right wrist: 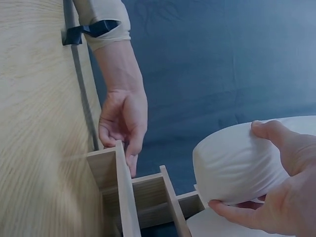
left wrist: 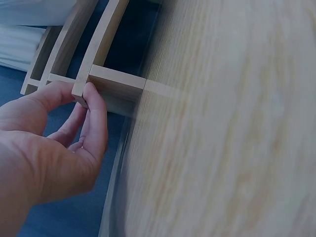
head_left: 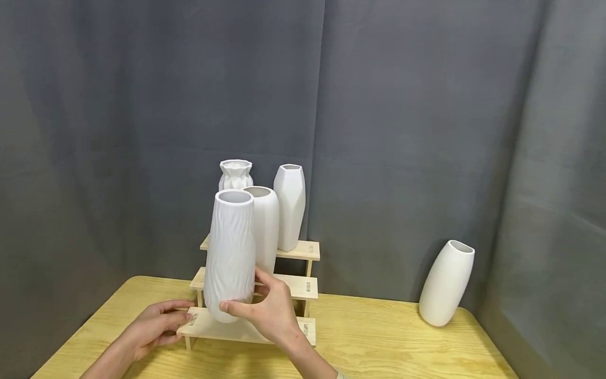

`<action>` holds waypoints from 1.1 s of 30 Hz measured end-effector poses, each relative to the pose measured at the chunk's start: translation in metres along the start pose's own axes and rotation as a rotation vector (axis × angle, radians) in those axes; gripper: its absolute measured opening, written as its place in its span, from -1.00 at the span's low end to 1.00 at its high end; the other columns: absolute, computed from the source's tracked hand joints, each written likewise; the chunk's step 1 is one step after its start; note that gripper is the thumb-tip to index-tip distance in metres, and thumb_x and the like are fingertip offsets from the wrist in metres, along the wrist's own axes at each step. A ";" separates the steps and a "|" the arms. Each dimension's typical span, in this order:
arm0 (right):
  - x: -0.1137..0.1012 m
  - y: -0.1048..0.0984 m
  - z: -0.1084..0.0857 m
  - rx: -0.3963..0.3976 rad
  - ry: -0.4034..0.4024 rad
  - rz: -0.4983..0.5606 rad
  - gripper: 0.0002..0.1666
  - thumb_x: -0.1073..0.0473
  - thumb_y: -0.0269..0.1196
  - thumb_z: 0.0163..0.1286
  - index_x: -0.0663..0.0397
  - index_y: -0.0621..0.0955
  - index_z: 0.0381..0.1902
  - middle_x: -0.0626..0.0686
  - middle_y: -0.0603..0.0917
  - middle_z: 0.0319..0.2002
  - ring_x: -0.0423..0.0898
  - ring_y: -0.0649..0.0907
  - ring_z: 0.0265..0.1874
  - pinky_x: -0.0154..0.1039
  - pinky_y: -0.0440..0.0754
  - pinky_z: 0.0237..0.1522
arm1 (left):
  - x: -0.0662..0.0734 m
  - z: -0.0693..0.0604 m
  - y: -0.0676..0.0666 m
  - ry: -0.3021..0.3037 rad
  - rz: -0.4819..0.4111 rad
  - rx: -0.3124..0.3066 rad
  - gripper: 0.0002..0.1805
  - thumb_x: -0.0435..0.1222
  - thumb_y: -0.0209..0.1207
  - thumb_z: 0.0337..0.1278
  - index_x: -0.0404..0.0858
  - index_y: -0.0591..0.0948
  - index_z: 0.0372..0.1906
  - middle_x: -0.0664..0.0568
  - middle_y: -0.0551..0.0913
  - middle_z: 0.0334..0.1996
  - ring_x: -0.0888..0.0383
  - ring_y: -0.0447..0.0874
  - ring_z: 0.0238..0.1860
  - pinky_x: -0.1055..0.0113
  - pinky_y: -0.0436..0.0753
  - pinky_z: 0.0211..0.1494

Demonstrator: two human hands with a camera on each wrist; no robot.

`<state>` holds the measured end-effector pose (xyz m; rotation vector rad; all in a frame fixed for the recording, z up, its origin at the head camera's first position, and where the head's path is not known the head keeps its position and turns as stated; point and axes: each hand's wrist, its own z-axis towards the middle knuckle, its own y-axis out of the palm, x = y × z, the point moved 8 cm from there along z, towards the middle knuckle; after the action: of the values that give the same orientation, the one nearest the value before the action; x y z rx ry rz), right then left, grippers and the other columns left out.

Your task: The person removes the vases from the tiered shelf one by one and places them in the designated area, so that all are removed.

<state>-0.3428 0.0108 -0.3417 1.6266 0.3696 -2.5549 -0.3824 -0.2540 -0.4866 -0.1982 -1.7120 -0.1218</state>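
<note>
My right hand (head_left: 274,310) grips a tall white vase (head_left: 230,247) with wavy ridges near its base, thumb on the near side. The vase stands upright, its base raised above the lowest step of a three-step wooden stand (head_left: 215,329), as the right wrist view shows. At that step's left end, my left hand (left wrist: 59,143) pinches the board's corner between thumb and fingers. Behind the held vase, partly hidden, a smooth white vase (head_left: 267,226) is on the middle step. A faceted white vase (head_left: 290,205) and one with a ruffled rim (head_left: 235,179) occupy the top step.
Another smooth white vase (head_left: 446,284) stands apart on the right side of the wooden table (head_left: 379,337). Grey curtains (head_left: 412,131) hang close behind the table and at both sides.
</note>
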 end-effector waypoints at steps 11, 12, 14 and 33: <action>-0.015 -0.015 0.002 0.021 0.007 0.051 -0.22 0.09 0.69 -0.08 -0.28 0.69 0.17 -0.15 0.73 -0.05 -0.13 0.73 -0.13 -0.18 0.71 -0.21 | 0.001 -0.002 -0.001 -0.014 -0.001 0.027 -0.31 -0.21 0.30 0.35 -0.46 0.38 0.43 -0.07 0.70 -0.13 0.09 0.72 -0.23 0.26 0.71 -0.24; -0.016 -0.016 0.002 0.022 0.012 0.058 -0.22 0.09 0.69 -0.08 -0.29 0.69 0.17 -0.14 0.72 -0.04 -0.12 0.73 -0.12 -0.18 0.71 -0.21 | 0.001 -0.002 -0.001 -0.016 -0.002 0.026 -0.32 -0.21 0.30 0.36 -0.46 0.38 0.43 -0.07 0.70 -0.13 0.09 0.72 -0.24 0.26 0.71 -0.24; -0.018 -0.020 0.002 0.025 0.022 0.069 -0.24 0.10 0.69 -0.08 -0.28 0.69 0.15 -0.11 0.72 -0.04 -0.11 0.73 -0.11 -0.17 0.71 -0.22 | 0.001 -0.003 0.000 -0.020 -0.010 0.022 -0.32 -0.22 0.30 0.35 -0.46 0.38 0.43 -0.07 0.69 -0.13 0.10 0.71 -0.25 0.27 0.71 -0.24; -0.034 -0.038 0.008 0.009 -0.039 0.050 -0.27 0.08 0.68 -0.07 -0.28 0.71 0.14 -0.08 0.76 -0.10 -0.08 0.74 -0.09 -0.12 0.71 -0.17 | -0.004 -0.004 -0.013 -0.040 -0.042 -0.016 -0.39 -0.22 0.26 0.41 -0.40 0.42 0.43 0.01 0.66 -0.03 0.15 0.63 -0.20 0.23 0.68 -0.14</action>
<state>-0.3432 0.0438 -0.3022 1.5657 0.3109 -2.5515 -0.3800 -0.2676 -0.4895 -0.1773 -1.7559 -0.1636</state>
